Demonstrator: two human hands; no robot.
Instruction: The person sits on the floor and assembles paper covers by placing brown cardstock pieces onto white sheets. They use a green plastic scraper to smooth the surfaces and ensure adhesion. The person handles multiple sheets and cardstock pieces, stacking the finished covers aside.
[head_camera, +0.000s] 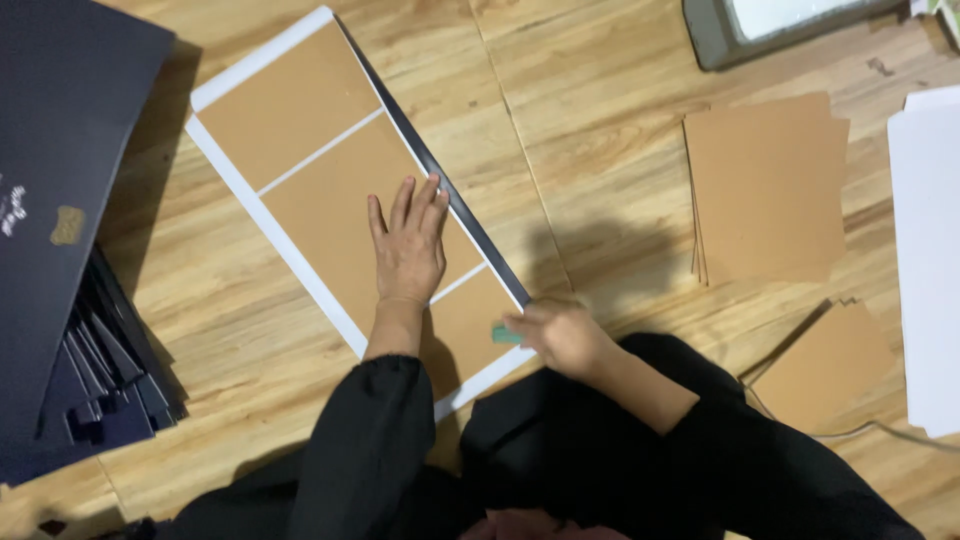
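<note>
My black sleeves (370, 440) lie nearest. My right hand (560, 335) pinches a small green scraper (506, 335); my left hand (408, 245), spread flat, pins the stiff, light board panel (330, 200) beneath it.

Green tool (505, 335) mostly buried in right hand (560, 335), shape unclear. Grey tray (715, 40), white sheets (925, 260), dark folder stack (60, 200) cut by frame edges.
</note>
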